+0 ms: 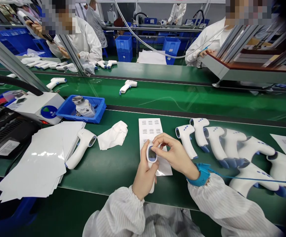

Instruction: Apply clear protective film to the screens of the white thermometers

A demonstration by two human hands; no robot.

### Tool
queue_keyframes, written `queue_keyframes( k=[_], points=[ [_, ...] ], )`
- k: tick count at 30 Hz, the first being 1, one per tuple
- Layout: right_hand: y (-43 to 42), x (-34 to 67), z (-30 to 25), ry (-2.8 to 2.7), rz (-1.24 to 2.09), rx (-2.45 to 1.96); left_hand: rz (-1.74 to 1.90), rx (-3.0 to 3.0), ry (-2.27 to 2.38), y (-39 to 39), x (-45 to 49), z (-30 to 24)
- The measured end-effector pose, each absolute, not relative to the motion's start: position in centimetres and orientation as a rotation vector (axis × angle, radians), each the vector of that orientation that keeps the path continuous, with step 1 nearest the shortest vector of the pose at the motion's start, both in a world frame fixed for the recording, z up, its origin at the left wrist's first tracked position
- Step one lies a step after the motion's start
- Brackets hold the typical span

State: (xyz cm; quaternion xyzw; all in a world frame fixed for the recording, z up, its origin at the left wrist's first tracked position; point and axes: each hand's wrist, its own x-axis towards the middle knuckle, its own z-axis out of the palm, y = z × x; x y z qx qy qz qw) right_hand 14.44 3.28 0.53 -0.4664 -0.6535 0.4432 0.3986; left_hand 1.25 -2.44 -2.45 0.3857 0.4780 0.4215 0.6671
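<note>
My left hand point(145, 174) is wrapped round the handle of a white infrared thermometer point(152, 155), its small dark screen turned up towards me. Over the screen's upper edge, my right hand point(174, 152) has thumb and forefinger pinched together; whatever lies between them is too small to make out. A blue wrist strap point(200, 175) with a cord circles my right wrist. Partly under both hands lies a white label sheet point(150, 126) with rows of small printed labels. Several more thermometers point(186, 136) rest to the right, and a single thermometer point(82, 146) lies to the left.
Crumpled white paper point(113, 135) and a paper stack point(39, 158) lie left. Behind them stand a blue tray point(100, 113) with a bottle and a white box-shaped device point(34, 105). Across runs a green conveyor point(182, 95) carrying a thermometer point(127, 86). Co-workers sit opposite.
</note>
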Motion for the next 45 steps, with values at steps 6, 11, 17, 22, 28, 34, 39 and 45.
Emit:
queue_keyframes(
  k=[6,11,17,22,28,34,39,45],
  points=[
    [3.4,14.2,0.4,-1.634,1.127,-1.191,0.940,0.872,1.099,-2.4,1.2,-2.2],
    [3.4,14.1,0.4,-1.626,1.134,-1.187,0.933,0.863,1.098,-2.4,1.3,-2.1],
    [3.4,14.1,0.3,-1.638,1.127,-1.178,0.926,0.834,1.089,-2.3,1.0,-1.5],
    [3.4,14.1,0.3,-1.640,1.118,-1.180,0.918,0.774,1.044,-2.3,0.9,-1.7],
    [3.4,13.9,0.5,-1.641,1.095,-1.197,0.919,0.746,1.078,-2.4,1.0,-2.1],
    [3.4,13.9,0.3,-1.660,1.072,-1.205,0.905,0.764,1.093,-2.3,1.1,-1.8],
    [3.4,14.0,0.2,-1.727,1.024,-1.203,0.901,0.773,1.083,-2.3,1.0,-1.7],
    [3.4,14.2,-0.1,-1.833,1.118,-1.179,0.899,0.786,1.042,-2.2,0.6,-1.3]
  ],
)
